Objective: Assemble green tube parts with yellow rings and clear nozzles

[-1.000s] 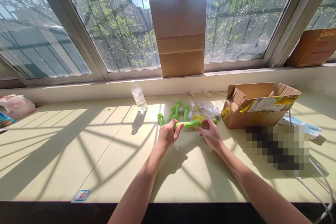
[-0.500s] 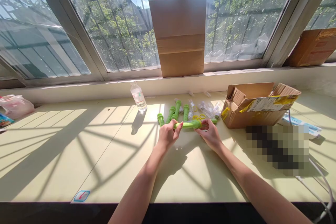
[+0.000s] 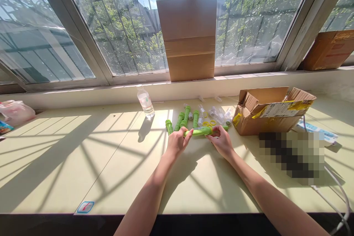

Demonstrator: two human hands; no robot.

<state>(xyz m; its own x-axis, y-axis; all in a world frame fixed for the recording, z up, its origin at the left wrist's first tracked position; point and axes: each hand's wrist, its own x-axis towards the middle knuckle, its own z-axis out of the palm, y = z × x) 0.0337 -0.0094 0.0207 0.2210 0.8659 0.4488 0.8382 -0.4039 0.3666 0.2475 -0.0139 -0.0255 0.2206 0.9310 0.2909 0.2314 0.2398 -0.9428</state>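
A green plastic tube [image 3: 199,131] lies level between my two hands, a little above the table. My left hand [image 3: 177,141] pinches its left end between thumb and fingers. My right hand [image 3: 219,139] grips the right end, next to a yellow band on the tube. Just behind them several more green tubes [image 3: 195,118] rest on the table. Clear plastic tubes [image 3: 218,115] with printing and a few yellow rings [image 3: 212,122] lie behind my right hand. The tube's two ends are partly hidden by my fingers.
A water bottle [image 3: 145,102] stands at the back, left of the tubes. To the right sits an open cardboard box [image 3: 272,112], with a power strip [image 3: 320,132] and white cables [image 3: 339,188] beyond. A cardboard sheet [image 3: 190,40] leans against the window. A plastic bag [image 3: 17,112] lies far left.
Almost nothing differs. Both hands keep their hold on the green tube in about the same place, with only a tiny shift of the right fingers.
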